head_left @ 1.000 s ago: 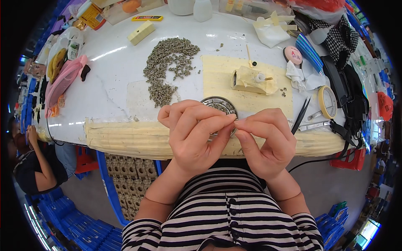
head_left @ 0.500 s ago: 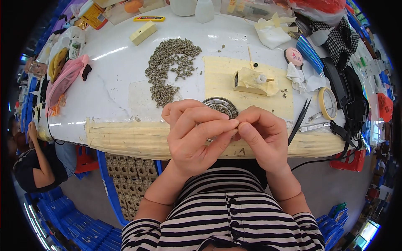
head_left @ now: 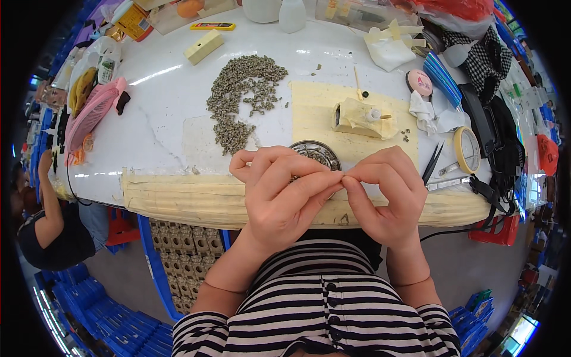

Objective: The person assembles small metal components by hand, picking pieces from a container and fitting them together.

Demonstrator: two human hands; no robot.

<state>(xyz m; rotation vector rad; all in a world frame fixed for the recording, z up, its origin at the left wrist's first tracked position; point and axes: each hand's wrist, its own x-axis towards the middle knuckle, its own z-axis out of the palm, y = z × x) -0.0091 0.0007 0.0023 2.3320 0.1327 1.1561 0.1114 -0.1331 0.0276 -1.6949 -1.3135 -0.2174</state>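
Note:
My left hand [head_left: 279,193] and my right hand [head_left: 389,196] meet fingertip to fingertip above the table's taped front edge. Both are closed in a pinch, thumb against forefinger. Whatever lies between the tips is too small or too hidden to name. Just behind and partly under my left fingers sits a round metal dish [head_left: 330,153] with small grey pieces in it. Farther back on the left spreads a heap of small grey metal parts [head_left: 241,83]. A tape-wrapped block [head_left: 364,118] stands on a yellowish paper sheet [head_left: 315,98] behind my right hand.
Black tweezers [head_left: 433,163], a tape roll [head_left: 466,149] and a pink round case [head_left: 419,82] lie at the right. A pink fan [head_left: 95,116] stands at the left. Below the table edge, a blue crate [head_left: 148,250] holds metal parts. A co-worker [head_left: 56,220] sits far left.
My right hand has shifted slightly right, its fingers more spread from the left hand's, while the tips still meet. The co-worker's arm at the left has moved a little.

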